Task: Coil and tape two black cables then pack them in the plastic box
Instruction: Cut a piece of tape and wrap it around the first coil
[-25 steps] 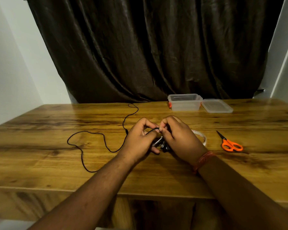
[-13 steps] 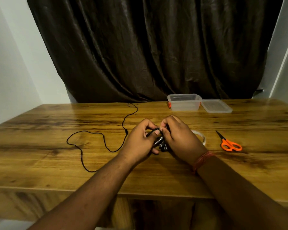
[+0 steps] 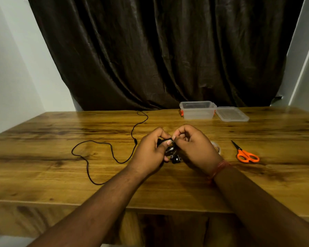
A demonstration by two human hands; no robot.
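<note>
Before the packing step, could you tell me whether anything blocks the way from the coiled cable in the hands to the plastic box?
Nothing visible does. The plastic box stands open beyond the coiled cable, its lid beside it; bare table lies between.

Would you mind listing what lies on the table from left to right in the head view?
Loose black cable → left hand → coiled cable held between both hands → right hand → tape roll → orange scissors. The box and lid sit farther back, so they are left out.
</note>
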